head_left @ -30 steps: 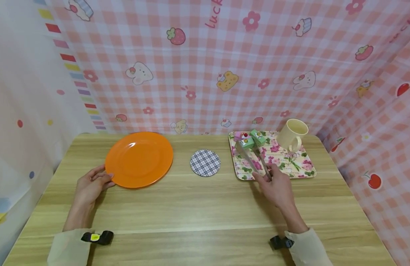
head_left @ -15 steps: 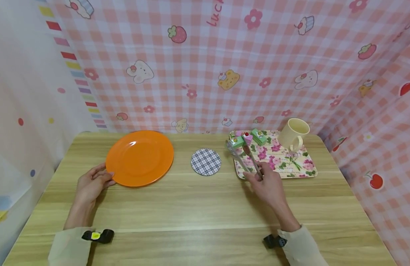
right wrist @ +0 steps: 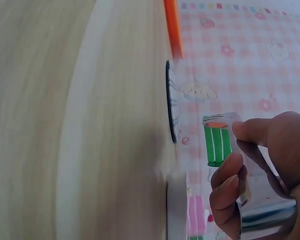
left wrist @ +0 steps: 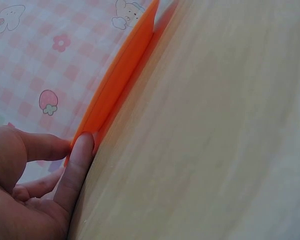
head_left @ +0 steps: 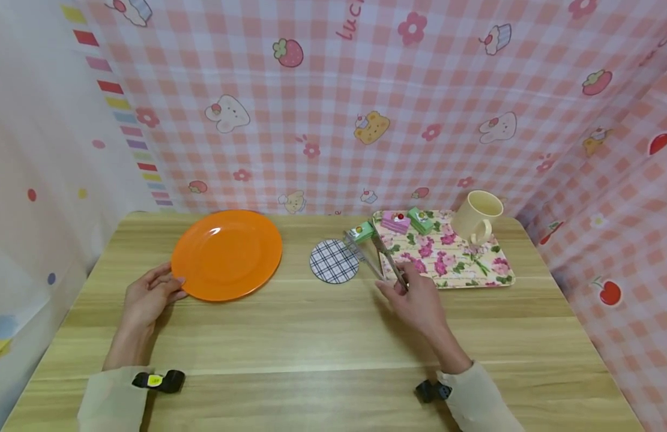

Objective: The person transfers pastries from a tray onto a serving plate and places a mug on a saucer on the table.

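Observation:
Metal tongs (head_left: pixel 386 259) are gripped in my right hand (head_left: pixel 419 305). A green layered toy cake slice (head_left: pixel 361 231) is clamped between their ends. In the right wrist view the green cake slice (right wrist: pixel 217 145) hangs clear of the table, near the tray's left edge and the checked round coaster (head_left: pixel 334 261). My left hand (head_left: pixel 148 300) pinches the near-left rim of the large orange plate (head_left: pixel 227 255). The left wrist view shows a fingertip and thumb on the edge of the orange plate (left wrist: pixel 120 80), which lies on the table.
On the right, a floral tray (head_left: pixel 457 277) bears a pink cake slice (head_left: pixel 395 223), a second green cake slice (head_left: pixel 421 221) and a cream mug (head_left: pixel 476 217). Behind the wooden table (head_left: pixel 290 348) hangs a pink checked cloth (head_left: pixel 322 108).
My right hand has moved left with the tongs, carrying one green cake slice off the tray toward the coaster. The left hand and the plate have stayed put.

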A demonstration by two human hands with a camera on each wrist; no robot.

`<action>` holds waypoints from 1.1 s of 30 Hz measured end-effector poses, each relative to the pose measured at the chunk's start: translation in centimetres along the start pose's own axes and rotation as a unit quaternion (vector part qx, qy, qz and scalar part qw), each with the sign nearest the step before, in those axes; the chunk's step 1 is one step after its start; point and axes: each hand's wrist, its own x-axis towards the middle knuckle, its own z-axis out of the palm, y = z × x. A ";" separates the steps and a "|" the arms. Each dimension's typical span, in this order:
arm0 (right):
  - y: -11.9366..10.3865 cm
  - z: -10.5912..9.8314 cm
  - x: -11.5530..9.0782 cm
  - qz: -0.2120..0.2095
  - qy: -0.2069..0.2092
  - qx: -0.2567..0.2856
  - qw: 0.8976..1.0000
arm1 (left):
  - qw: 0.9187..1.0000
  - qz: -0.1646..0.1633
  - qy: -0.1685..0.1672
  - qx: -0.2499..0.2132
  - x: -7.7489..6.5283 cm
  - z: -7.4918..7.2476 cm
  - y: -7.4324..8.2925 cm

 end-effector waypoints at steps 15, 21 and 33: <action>-3.2 3.1 0.0 -0.001 -0.035 0.018 0.999 | 1.000 -0.004 0.000 0.003 0.1 0.0 -0.1; -4.7 4.2 0.2 -0.016 -0.043 0.029 0.999 | 1.000 -0.004 0.000 -0.003 0.3 -0.1 -0.2; -7.1 5.9 0.6 -0.028 -0.075 0.037 0.996 | 1.000 -0.006 -0.004 0.007 0.3 -0.1 -0.2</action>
